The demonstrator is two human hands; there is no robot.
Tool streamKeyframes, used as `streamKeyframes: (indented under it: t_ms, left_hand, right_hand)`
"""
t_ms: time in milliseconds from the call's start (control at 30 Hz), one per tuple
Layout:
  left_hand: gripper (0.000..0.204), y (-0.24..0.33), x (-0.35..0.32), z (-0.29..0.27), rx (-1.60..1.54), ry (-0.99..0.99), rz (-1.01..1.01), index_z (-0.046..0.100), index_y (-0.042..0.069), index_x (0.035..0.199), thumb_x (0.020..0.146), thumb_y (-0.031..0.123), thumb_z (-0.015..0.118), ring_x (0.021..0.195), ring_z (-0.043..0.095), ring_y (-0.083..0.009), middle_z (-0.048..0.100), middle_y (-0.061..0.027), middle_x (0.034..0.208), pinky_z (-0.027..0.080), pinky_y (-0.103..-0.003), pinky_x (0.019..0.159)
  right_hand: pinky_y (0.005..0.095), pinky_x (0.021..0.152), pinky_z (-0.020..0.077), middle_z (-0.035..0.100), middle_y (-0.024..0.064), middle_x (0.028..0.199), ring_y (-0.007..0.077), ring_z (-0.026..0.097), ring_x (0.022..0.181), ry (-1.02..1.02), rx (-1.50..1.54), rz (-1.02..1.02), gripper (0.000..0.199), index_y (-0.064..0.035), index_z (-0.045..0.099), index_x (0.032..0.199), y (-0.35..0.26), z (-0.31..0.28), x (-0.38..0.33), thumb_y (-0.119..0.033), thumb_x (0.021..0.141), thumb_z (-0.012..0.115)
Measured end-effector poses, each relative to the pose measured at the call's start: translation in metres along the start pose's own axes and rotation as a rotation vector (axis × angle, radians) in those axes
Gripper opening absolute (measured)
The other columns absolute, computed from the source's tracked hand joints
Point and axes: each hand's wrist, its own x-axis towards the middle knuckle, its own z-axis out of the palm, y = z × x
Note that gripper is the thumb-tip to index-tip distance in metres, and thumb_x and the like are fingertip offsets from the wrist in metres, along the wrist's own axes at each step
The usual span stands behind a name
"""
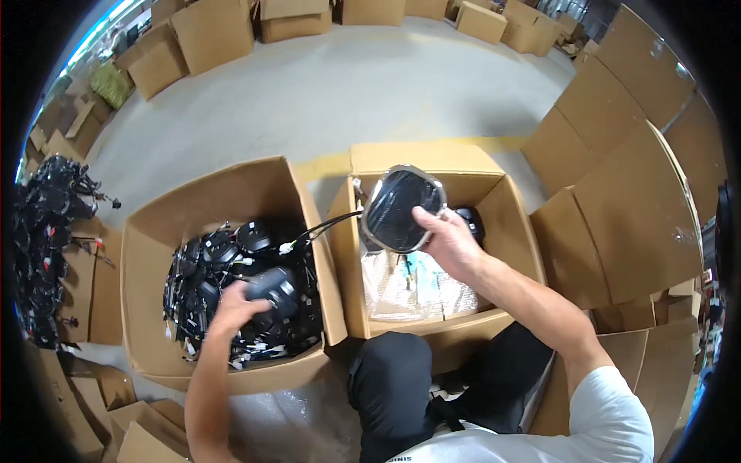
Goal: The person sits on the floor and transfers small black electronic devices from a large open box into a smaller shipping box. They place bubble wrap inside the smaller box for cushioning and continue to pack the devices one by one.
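Held above the right-hand cardboard box is a glossy black rounded-square panel with a silver rim. My right hand grips its lower right edge, thumb across the face. Black cables with a white plug run from the panel toward the left box. Inside that box my left hand is closed on a dark plastic unit, its fingertips partly hidden and slightly blurred. Around it lie many black round units with wires and white connectors.
Bubble wrap and another black part lie in the right box. At the far left is a heap of black wired parts. Tall cardboard sheets stand on the right. More cartons line the far floor.
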Motion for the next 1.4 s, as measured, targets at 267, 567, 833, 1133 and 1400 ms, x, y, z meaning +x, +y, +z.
streamKeyframes:
  t_ms: [267, 567, 833, 1133, 1400]
  left_hand:
    - [0.052, 0.204, -0.122, 0.083, -0.780, -0.079, 0.418, 0.054, -0.001, 0.132, 0.090, 0.016, 0.081, 0.111, 0.067, -0.0200, 0.067, -0.0093, 0.125, 0.057, -0.039, 0.097]
    - [0.074, 0.229, -0.122, 0.170, -1.159, -0.285, 0.171, 0.058, 0.003, 0.137, 0.103, 0.067, 0.043, 0.111, 0.068, -0.0262, 0.068, -0.0123, 0.127, 0.057, -0.041, 0.097]
    - [0.051, 0.232, -0.085, 0.185, -1.149, -0.334, 0.211, 0.054, 0.002, 0.143, 0.100, 0.028, 0.062, 0.121, 0.065, -0.0290, 0.066, -0.0140, 0.135, 0.052, -0.047, 0.107]
    - [0.088, 0.228, 0.017, 0.199, -0.512, -0.188, 0.528, 0.019, -0.002, 0.161, 0.099, 0.028, 0.073, 0.145, 0.039, -0.0242, 0.039, -0.0174, 0.157, 0.032, -0.039, 0.120]
    - [0.045, 0.168, 0.033, 0.047, -0.259, 0.257, 0.250, 0.057, -0.011, 0.138, 0.102, 0.017, 0.066, 0.123, 0.064, -0.0257, 0.067, -0.0206, 0.131, 0.051, -0.036, 0.105]
  right_hand:
    - [0.0429, 0.108, 0.0506, 0.064, 0.0078, 0.134, 0.0206, 0.062, 0.122, -0.225, -0.017, -0.123, 0.049, -0.0054, 0.051, 0.142, -0.014, 0.061, -0.046, -0.040, 0.107, 0.055]
    - [0.0471, 0.114, 0.0421, 0.053, 0.0190, 0.145, 0.0307, 0.054, 0.134, -0.395, -1.020, -0.976, 0.078, 0.0000, 0.046, 0.143, -0.085, 0.037, -0.117, -0.011, 0.077, 0.086]
    - [0.0488, 0.120, 0.0341, 0.048, 0.0228, 0.151, 0.0374, 0.044, 0.144, -0.525, -1.086, -0.914, 0.099, 0.0013, 0.035, 0.153, -0.117, -0.009, -0.100, -0.037, 0.078, 0.087]
    - [0.0302, 0.096, 0.0539, 0.069, 0.0096, 0.119, 0.0138, 0.065, 0.106, -0.311, -0.371, -0.116, 0.059, 0.0041, 0.055, 0.134, -0.063, -0.039, 0.009, -0.025, 0.090, 0.081]
    - [0.0386, 0.099, 0.0535, 0.067, 0.0161, 0.125, 0.0228, 0.066, 0.110, 0.104, -0.333, 0.439, 0.068, 0.0054, 0.053, 0.137, 0.220, -0.172, 0.109, -0.029, 0.087, 0.084]
